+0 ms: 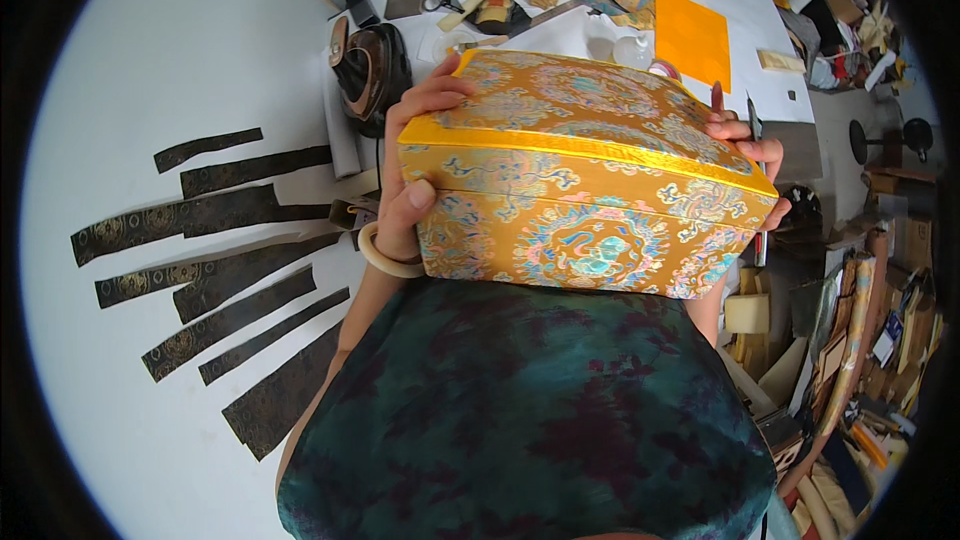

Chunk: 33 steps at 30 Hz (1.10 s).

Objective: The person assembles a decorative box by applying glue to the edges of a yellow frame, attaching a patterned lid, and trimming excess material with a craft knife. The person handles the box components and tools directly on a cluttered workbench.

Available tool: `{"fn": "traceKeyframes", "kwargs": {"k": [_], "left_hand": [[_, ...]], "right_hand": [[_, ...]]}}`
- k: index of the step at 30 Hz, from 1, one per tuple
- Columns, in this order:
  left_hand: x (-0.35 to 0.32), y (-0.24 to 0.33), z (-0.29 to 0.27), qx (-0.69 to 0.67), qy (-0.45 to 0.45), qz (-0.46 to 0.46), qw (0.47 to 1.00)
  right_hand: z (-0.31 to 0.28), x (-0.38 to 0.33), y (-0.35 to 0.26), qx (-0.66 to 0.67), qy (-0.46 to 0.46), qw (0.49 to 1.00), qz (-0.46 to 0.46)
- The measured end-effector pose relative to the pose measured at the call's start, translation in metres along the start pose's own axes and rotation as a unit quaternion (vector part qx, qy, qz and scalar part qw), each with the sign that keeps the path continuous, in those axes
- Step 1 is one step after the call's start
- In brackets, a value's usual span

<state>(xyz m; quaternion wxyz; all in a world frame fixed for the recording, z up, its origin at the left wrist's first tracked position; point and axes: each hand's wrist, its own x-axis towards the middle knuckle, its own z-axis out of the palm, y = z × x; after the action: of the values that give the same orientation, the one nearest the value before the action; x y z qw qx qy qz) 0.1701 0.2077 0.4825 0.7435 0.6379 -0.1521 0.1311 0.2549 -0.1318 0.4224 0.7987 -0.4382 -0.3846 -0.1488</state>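
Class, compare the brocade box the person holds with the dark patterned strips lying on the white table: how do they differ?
The brocade box is golden yellow with bright medallions; the dark strips are near black with faint gold motifs. The box is bulky and held up between left hand and right hand; the strips lie flat, untouched. Both carry ornamental patterns.

The brocade box fills the middle, blocking the way straight ahead. At nine o'clock the white bench gives open room, broken by dark fabric strips from nine to seven. From twelve to three, jars, paper and tools crowd the surface.
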Motion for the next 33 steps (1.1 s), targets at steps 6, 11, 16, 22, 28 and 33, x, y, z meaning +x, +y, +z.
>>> {"fn": "traceKeyframes", "kwargs": {"k": [6, 11, 16, 22, 28, 33], "left_hand": [[0.005, 0.004, -0.004, 0.01, -0.025, 0.013, 1.0], [0.004, 0.004, -0.009, 0.007, -0.028, 0.003, 1.0], [0.004, 0.005, -0.008, 0.01, -0.018, -0.01, 1.0], [-0.006, -0.008, -0.005, -0.014, 0.071, 0.001, 0.997], [-0.002, -0.016, -0.001, -0.048, 0.077, -0.011, 0.996], [0.0, -0.023, -0.001, -0.061, 0.085, -0.007, 0.995]], "right_hand": [[0.0, 0.0, 0.003, 0.006, 0.005, 1.0, 0.011], [-0.005, 0.0, 0.008, 0.008, -0.006, 1.0, 0.02], [0.002, -0.003, 0.003, 0.02, 0.037, 0.998, 0.051], [0.032, 0.012, 0.001, -0.037, 0.082, 0.99, 0.107], [0.031, 0.022, -0.004, -0.085, 0.052, 0.992, 0.083], [0.039, 0.03, -0.013, -0.116, 0.051, 0.988, 0.087]]}}
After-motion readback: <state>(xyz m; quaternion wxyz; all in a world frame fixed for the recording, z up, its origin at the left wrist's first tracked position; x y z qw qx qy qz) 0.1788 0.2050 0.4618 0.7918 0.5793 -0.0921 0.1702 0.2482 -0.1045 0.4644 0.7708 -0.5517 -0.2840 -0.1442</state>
